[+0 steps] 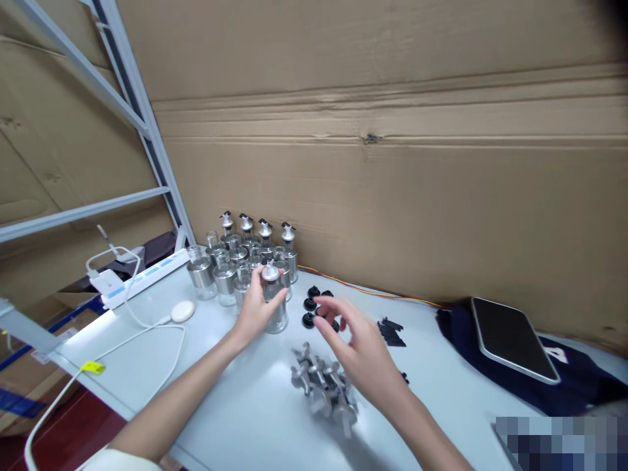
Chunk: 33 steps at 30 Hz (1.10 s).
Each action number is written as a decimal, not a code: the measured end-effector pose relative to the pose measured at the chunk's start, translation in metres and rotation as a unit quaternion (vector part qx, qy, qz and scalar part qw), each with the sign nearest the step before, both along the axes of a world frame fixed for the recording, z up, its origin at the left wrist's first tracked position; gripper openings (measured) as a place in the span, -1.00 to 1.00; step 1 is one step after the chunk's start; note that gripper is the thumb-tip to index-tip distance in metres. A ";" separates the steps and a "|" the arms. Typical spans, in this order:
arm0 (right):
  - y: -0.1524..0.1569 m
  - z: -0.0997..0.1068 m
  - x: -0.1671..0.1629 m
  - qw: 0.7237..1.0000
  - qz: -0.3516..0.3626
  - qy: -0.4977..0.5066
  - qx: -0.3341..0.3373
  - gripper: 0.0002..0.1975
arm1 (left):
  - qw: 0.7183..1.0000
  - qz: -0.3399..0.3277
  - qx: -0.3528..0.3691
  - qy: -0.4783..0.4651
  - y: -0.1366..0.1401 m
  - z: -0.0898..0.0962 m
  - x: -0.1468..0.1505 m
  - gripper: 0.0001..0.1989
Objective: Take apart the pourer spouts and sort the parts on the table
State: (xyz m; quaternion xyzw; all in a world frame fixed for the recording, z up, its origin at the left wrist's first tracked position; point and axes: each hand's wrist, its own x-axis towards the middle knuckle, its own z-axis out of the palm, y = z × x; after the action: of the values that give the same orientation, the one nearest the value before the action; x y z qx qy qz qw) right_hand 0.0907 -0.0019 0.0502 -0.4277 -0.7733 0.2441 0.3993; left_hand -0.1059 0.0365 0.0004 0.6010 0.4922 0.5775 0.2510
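My left hand (257,307) is wrapped round a glass bottle (277,316) topped by a silver metal cap (270,272). The bottle stands upright at the front of a cluster of glass bottles with metal bands (226,281). Several bottles at the back carry silver pourer tops with black tips (265,227). My right hand (356,340) hovers with thumb and fingers apart, over or beside several black rubber stoppers (309,319); it partly hides some. Below it lies a heap of loose silver pourer tops (321,386), slightly blurred.
Thin black parts (391,331) lie right of my right hand. Farther right, a dark tablet-like device (513,337) rests on navy cloth (454,333). At left are a power strip (147,278), a white round charger (182,311) with cable, and a metal rack frame (157,150). Cardboard (392,216) stands behind.
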 end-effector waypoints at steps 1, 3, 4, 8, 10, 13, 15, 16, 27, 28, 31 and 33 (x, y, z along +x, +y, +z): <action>0.007 0.006 -0.013 1.000 -0.003 -0.008 0.012 -0.74 | 1.000 0.005 0.002 0.008 0.000 -0.003 0.000 -0.55; 0.022 0.018 -0.038 0.998 -0.017 -0.041 0.035 -0.63 | 1.000 0.022 0.006 0.016 0.001 -0.008 0.000 -0.52; 0.030 0.023 -0.049 0.996 -0.022 -0.067 0.047 -0.59 | 0.999 0.029 0.006 0.018 0.001 -0.011 0.000 -0.49; 0.052 0.040 -0.085 0.964 -0.055 -0.254 0.058 -0.65 | 0.998 0.049 0.014 0.029 0.003 -0.019 0.002 -0.43; 0.057 0.044 -0.097 0.943 -0.083 -0.318 0.059 -0.67 | 0.998 0.057 0.020 0.034 0.004 -0.019 0.005 -0.50; 0.061 0.044 -0.105 0.931 -0.095 -0.346 0.067 -0.71 | 0.996 0.073 0.017 0.037 0.002 -0.016 0.009 -0.64; 0.063 0.043 -0.106 0.931 -0.084 -0.349 0.073 -0.74 | 0.996 0.080 0.008 0.036 0.001 -0.012 0.011 -0.71; 0.064 0.043 -0.105 0.930 -0.077 -0.350 0.079 -0.75 | 0.996 0.081 0.004 0.035 0.001 -0.010 0.012 -0.74; 0.070 0.029 -0.088 0.930 -0.002 -0.330 0.164 -0.73 | 0.998 0.038 -0.008 0.048 0.006 -0.009 0.006 -0.68; 0.070 0.028 -0.086 0.930 0.003 -0.326 0.168 -0.72 | 0.998 0.038 -0.009 0.049 0.006 -0.009 0.006 -0.66; 0.071 0.024 -0.085 0.936 0.012 -0.308 0.168 -0.70 | 0.998 0.040 -0.009 0.051 0.006 -0.010 0.007 -0.57; 0.072 0.025 -0.085 0.944 0.012 -0.291 0.155 -0.72 | 0.998 0.037 -0.006 0.051 0.005 -0.011 0.007 -0.52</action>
State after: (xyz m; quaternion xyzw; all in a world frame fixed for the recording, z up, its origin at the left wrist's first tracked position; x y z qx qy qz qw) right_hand 0.0053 0.0700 0.0754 -0.4040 -0.8890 -0.0093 0.2152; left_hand -0.0992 0.0418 -0.0102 0.6091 0.5300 0.5523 0.2076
